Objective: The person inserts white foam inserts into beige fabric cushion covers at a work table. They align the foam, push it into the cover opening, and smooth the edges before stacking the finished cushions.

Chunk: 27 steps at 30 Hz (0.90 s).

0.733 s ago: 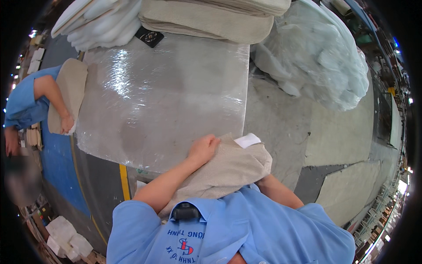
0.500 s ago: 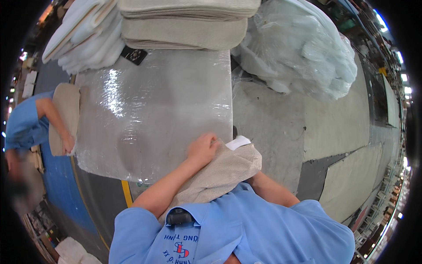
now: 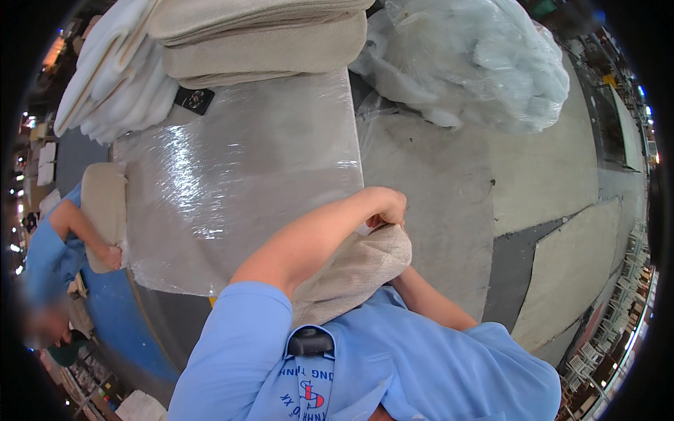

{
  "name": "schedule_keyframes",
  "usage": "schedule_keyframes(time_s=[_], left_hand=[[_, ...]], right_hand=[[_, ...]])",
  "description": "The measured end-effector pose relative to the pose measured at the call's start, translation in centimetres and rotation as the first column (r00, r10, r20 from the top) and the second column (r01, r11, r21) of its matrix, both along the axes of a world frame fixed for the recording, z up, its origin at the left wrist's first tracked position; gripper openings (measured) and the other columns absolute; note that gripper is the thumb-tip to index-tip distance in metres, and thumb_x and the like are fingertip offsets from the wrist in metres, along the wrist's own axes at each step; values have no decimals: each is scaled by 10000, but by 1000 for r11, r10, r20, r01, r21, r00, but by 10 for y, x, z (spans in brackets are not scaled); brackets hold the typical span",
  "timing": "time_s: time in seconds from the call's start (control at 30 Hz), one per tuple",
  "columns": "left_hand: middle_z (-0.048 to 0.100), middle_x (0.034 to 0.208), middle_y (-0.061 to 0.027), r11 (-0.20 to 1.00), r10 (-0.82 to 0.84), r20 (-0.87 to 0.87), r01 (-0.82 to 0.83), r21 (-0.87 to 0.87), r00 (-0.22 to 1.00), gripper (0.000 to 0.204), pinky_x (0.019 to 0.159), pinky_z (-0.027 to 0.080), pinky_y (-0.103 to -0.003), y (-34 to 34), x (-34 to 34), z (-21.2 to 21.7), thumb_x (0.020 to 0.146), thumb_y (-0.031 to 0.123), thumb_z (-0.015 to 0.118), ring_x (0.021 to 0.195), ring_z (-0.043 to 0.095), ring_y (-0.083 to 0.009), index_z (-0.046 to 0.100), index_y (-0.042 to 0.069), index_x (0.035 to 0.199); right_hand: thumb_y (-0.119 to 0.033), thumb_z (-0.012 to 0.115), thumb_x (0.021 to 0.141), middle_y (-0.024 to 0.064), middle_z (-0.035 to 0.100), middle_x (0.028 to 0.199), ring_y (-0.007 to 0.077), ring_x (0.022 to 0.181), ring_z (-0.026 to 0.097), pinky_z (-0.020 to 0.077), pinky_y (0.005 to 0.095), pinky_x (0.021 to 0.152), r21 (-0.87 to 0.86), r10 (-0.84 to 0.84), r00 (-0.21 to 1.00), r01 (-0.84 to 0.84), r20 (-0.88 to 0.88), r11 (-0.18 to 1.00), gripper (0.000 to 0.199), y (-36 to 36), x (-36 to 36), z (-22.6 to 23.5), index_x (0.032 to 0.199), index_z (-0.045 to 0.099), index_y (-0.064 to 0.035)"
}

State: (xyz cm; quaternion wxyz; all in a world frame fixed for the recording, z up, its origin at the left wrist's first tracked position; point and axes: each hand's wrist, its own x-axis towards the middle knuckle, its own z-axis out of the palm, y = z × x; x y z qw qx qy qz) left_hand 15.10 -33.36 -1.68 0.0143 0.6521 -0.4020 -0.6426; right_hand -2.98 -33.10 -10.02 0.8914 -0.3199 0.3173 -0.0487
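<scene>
A beige woven cushion cover (image 3: pixel 354 270) is bunched against my front, over the near right corner of the wrapped table. My left hand (image 3: pixel 388 207) reaches across, its fingers curled closed on the cover's upper edge. A bit of white material (image 3: pixel 364 229) peeks out beside those fingers. My right forearm (image 3: pixel 435 300) passes behind the cover, and the cloth hides that hand and its fingers.
The table (image 3: pixel 246 161) is wrapped in shiny plastic film. Stacked beige cushions (image 3: pixel 267 52), white padding (image 3: pixel 116 70) and a small black object (image 3: pixel 194 100) lie at its far end. A plastic-wrapped bundle (image 3: pixel 470 63) stands far right. A co-worker (image 3: pixel 60 231) holds a beige cushion (image 3: pixel 104 203) at left.
My left hand has moved right along the cover's upper edge, the arm now stretched across it. Less white material shows. The co-worker still holds the cushion at the left.
</scene>
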Motion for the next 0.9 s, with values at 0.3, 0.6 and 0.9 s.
schedule_keyframes(time_s=[0.3, 0.6, 0.9], left_hand=[[757, 1095, -191, 853, 441, 54, -400, -335, 896, 326, 959, 552, -460, 58, -12, 17, 1033, 361, 644, 1088, 705, -374, 758, 77, 1144], [782, 1052, -141, 157, 932, 360, -948, -275, 49, 324, 860, 562, -402, 471, -118, 85, 1032, 300, 602, 965, 728, -233, 747, 52, 1182], [773, 1051, -56, -250, 966, -76, -968, -33, -247, 283, 793, 569, -353, 437, -320, 18, 958, 52, 713, 911, 682, -176, 743, 53, 1239]], right_hand=[[-251, 652, 1084, 46, 668, 1116, 157, 947, 661, 584, 351, 770, 47, 114, 984, -108, -139, 993, 211, -7, -5, 28, 1203, 632, -79], [-300, 805, 936, 67, 624, 1184, 176, 1065, 595, 500, 354, 921, -811, 617, 783, -407, -73, 420, 566, -60, 57, 195, 1405, 591, -67], [-265, 865, 816, 212, 666, 1316, 413, 1215, 658, 529, 493, 1030, -705, 702, -140, -36, -698, -708, 827, 107, 46, 271, 1538, 497, -101]])
